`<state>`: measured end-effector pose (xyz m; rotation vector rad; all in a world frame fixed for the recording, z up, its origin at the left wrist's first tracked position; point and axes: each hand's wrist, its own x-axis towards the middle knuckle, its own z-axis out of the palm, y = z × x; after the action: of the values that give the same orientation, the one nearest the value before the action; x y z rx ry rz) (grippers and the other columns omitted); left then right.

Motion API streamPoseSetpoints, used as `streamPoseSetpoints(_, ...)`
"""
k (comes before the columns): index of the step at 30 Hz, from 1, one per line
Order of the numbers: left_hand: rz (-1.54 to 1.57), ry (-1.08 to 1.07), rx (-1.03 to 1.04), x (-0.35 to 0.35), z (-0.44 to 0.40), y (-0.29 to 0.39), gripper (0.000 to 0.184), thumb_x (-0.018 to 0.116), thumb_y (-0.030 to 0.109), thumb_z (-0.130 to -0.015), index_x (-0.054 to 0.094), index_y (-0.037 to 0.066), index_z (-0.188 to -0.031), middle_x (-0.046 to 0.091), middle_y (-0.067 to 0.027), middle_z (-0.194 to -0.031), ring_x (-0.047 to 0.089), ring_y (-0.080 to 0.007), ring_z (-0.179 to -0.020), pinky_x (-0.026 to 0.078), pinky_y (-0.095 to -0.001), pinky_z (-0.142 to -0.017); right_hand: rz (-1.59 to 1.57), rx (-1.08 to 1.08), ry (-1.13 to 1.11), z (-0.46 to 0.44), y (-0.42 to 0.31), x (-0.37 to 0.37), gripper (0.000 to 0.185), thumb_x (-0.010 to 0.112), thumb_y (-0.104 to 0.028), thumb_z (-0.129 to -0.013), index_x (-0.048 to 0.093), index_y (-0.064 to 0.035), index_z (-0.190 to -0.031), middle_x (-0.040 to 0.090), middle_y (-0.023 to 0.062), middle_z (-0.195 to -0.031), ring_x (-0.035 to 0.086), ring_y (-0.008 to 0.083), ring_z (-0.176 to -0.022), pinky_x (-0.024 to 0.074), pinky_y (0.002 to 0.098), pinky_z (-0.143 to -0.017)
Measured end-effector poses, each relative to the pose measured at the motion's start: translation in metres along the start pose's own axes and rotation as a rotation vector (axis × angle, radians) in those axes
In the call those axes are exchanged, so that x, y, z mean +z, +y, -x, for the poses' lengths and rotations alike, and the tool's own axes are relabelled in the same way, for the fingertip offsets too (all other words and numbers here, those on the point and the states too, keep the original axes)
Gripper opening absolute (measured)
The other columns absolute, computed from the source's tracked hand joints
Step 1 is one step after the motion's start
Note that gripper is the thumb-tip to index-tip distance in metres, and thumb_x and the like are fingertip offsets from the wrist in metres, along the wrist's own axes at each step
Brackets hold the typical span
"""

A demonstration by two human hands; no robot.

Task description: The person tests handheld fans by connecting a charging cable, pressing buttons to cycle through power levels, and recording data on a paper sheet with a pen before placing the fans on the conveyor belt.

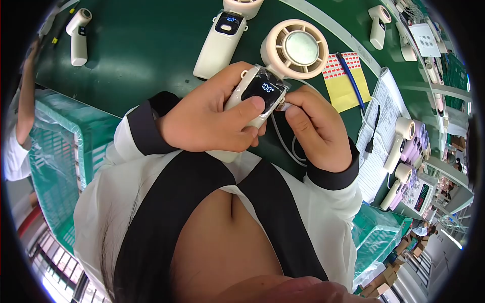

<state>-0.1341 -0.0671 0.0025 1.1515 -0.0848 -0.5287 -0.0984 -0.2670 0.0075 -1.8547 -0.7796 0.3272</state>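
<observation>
A cream handheld fan (298, 48) with a round head and a lit display reading 100 is held over the green table. My left hand (214, 113) wraps round its handle, the thumb on the dark display panel. Beside the fan's right side, my right hand (319, 126) pinches a small cable plug (284, 106) against or close to the handle; whether it is inserted cannot be made out. A white cable (279, 134) hangs below the fingers. Just beyond my left hand lies a second cream fan (217, 48), its display also lit.
Yellow paper with red-marked stickers (348, 88) and a blue pen (350, 76) lie right. Printed sheets (376, 151), several cream and purple fans and a digital meter (422, 197) are farther right. A green crate (55, 166) stands left, near another person's arm (26, 101).
</observation>
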Motion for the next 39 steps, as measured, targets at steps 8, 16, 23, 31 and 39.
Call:
streamPoseSetpoints(8, -0.088, -0.046, 0.121, -0.001, 0.001, -0.005, 0.047, 0.038, 0.003, -0.081, 0.026, 0.000, -0.127, 0.052, -0.0149, -0.092, 0.053, -0.0171, -0.066, 0.045, -0.0237, -0.054, -0.154, 0.129, -0.013, 0.001, -0.002, 0.003, 0.008, 0.051, -0.005, -0.086, 0.057, -0.0007, -0.090, 0.055, 0.0055, -0.079, 0.048, 0.0153, -0.064, 0.0383, 0.0226, -0.060)
streamPoseSetpoints(16, -0.010, -0.089, 0.179, -0.002, 0.000, -0.011, 0.048, 0.037, 0.008, -0.085, 0.021, 0.000, -0.129, 0.051, -0.0143, -0.090, 0.052, -0.0160, -0.062, 0.043, -0.0224, -0.051, -0.207, 0.208, 0.012, 0.003, -0.009, 0.000, 0.009, 0.050, -0.006, -0.087, 0.057, -0.0014, -0.090, 0.057, 0.0055, -0.080, 0.048, 0.0143, -0.065, 0.0385, 0.0218, -0.061)
streamPoseSetpoints(23, -0.051, -0.126, 0.202, -0.005, -0.001, -0.014, 0.047, 0.039, 0.012, -0.087, 0.020, 0.000, -0.129, 0.051, -0.0136, -0.088, 0.052, -0.0151, -0.061, 0.042, -0.0218, -0.050, -0.157, 0.137, -0.103, 0.003, -0.009, -0.004, 0.010, 0.050, -0.007, -0.089, 0.055, -0.0004, -0.095, 0.055, 0.0050, -0.077, 0.046, 0.0120, -0.065, 0.0379, 0.0208, -0.062)
streamPoseSetpoints(31, -0.071, -0.027, 0.219, 0.001, -0.001, -0.012, 0.039, 0.043, 0.009, -0.086, 0.025, 0.001, -0.119, 0.047, -0.0084, -0.082, 0.044, -0.0102, -0.062, 0.037, -0.0197, -0.050, -0.490, 0.275, 0.026, -0.002, -0.005, 0.007, 0.019, 0.047, -0.004, -0.090, 0.048, 0.0017, -0.108, 0.050, 0.0044, -0.073, 0.045, 0.0095, -0.064, 0.0373, 0.0193, -0.061)
streamPoseSetpoints(39, -0.105, 0.091, 0.249, 0.009, -0.004, -0.014, 0.035, 0.043, 0.004, -0.082, 0.029, 0.002, -0.114, 0.046, -0.0064, -0.074, 0.043, -0.0097, -0.059, 0.036, -0.0195, -0.048, -0.634, 0.145, 0.205, 0.001, -0.005, 0.028, 0.030, 0.052, -0.008, -0.088, 0.045, 0.0020, -0.116, 0.050, 0.0048, -0.076, 0.044, 0.0085, -0.064, 0.0341, 0.0149, -0.061)
